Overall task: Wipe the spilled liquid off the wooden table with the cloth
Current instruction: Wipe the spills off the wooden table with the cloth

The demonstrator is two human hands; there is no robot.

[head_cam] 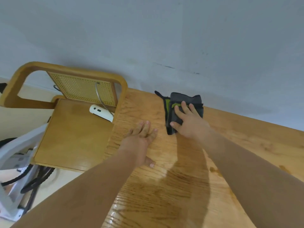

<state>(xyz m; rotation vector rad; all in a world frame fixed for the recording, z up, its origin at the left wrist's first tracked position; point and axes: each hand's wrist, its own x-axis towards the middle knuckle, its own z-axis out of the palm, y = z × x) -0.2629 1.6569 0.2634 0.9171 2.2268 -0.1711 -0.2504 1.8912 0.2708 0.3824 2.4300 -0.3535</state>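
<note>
Presses the right hand (189, 124) flat onto the folded cloth (195, 100), fingers straight and spread, thumb out at the cloth's near-left edge; grips nothing, only bears down. Lays the left hand (141, 139) palm-down on the bare wooden table (246, 137) just left of the right, fingers straight and close together, thumb splayed toward the right forearm; holds nothing either. Leaves a narrow strip of wood between the two hands.

Shows the cloth as dark grey with a yellow-green layer at its left fold, reaching beyond the right fingertips, near the table's far edge and close to the grey wall (148, 38). Shows spilled liquid (213, 169) as a small glossy puddle beside the right forearm, nearer the body than the hand and apart from the cloth. Catches a wet-looking sheen (125, 216) on the boards beside the left forearm too, possibly only glare.

Left of the left hand, off the table's edge: a wooden chair (74, 137) with a cane-mesh back, carrying a white device (101, 111) at the seat's rear and a grey cable (99, 96) hanging across the mesh. Further left, low down: part of a pale grey frame (14, 153) and dark cables (37, 180) on the floor.
</note>
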